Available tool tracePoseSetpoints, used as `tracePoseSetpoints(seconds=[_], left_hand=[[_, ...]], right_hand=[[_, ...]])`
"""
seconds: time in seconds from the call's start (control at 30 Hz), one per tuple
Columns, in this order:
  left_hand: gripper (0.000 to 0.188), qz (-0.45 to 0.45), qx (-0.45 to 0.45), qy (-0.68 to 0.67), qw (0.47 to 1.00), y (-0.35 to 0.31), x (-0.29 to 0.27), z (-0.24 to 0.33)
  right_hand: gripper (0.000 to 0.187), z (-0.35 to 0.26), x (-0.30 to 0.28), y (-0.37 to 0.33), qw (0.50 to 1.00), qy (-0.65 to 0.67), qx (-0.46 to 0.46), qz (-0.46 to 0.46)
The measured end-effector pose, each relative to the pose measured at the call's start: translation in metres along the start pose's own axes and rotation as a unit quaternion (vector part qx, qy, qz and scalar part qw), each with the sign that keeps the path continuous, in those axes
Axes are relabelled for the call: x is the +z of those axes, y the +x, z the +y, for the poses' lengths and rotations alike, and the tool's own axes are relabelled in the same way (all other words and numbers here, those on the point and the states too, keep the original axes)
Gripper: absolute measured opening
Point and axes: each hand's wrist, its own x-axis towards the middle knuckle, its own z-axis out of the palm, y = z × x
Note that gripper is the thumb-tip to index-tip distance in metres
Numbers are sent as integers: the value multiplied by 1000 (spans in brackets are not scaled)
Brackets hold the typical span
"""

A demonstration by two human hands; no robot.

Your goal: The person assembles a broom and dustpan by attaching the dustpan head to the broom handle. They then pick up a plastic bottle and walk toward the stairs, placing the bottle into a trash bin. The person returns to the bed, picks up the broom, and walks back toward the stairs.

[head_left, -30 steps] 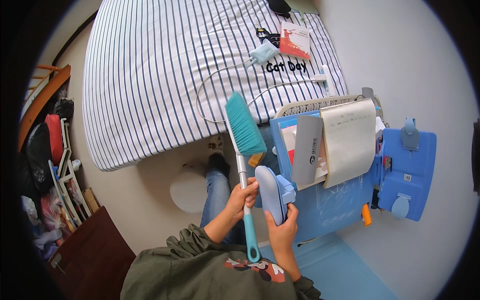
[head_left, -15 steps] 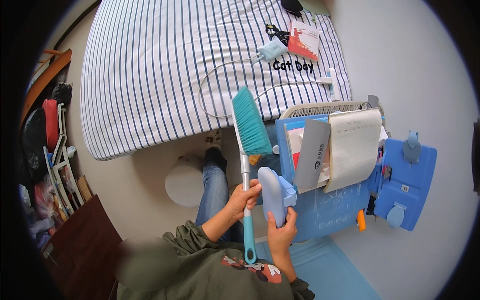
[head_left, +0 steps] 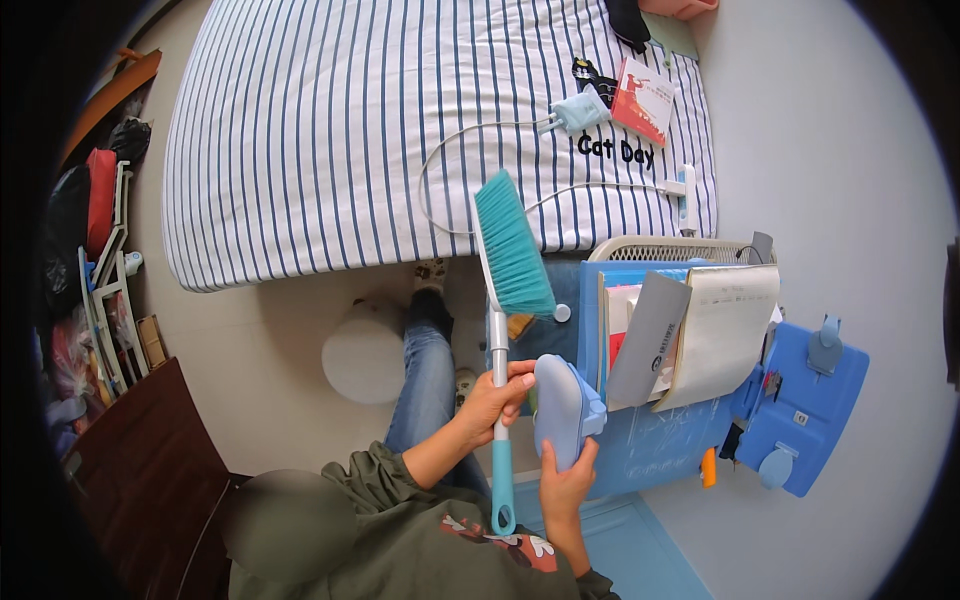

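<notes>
Head view: the left hand (head_left: 486, 408) wraps its fingers around the tube of a long-handled brush (head_left: 499, 345) with teal bristles, a grey tube and a teal plastic grip. Just right of the brush, the right hand (head_left: 568, 487) pinches the lower end of a pale-blue, rounded oblong plastic piece (head_left: 559, 410) with a blocky bracket on its right side. (Whether the left fingertips touch the piece's edge or merely come close, I cannot tell.)

The brush is probably heavy toward its bristle end, so a firm left grip with a steady wrist should stop it tipping. The plastic piece is held at one end only; spreading the right fingers under the bracket would likely give better control. A little more space between the piece and the brush would avoid knocks. Farther right of the brush, a grey curved card (head_left: 650, 340) and a cream paper notepad (head_left: 725, 325) sit near that bracket, so small, tidy wrist movements suit. Beyond the brush, a thin white cable (head_left: 422, 182) could snag the bristles.
</notes>
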Motion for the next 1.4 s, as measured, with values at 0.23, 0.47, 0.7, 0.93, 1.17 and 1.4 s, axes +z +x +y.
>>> tracePoseSetpoints(seconds=[0.23,0.47,0.7,0.93,1.17,1.4], left_hand=[[39,6,-27,140,990,2,12,29],[29,22,-78,201,976,11,2,51],[34,15,-41,206,978,25,0,69],[68,-122,-64,180,974,31,11,73],[72,-142,-136,232,952,29,15,70],[62,-90,-119,243,959,26,21,61]], right_hand=[[53,6,0,-4,999,27,39,-22],[62,27,6,-18,996,33,79,-39],[53,27,18,-7,991,128,-33,19],[58,30,17,-13,981,190,-19,-33],[57,37,22,-21,984,171,-35,-29],[52,32,23,-13,983,182,-33,4]])
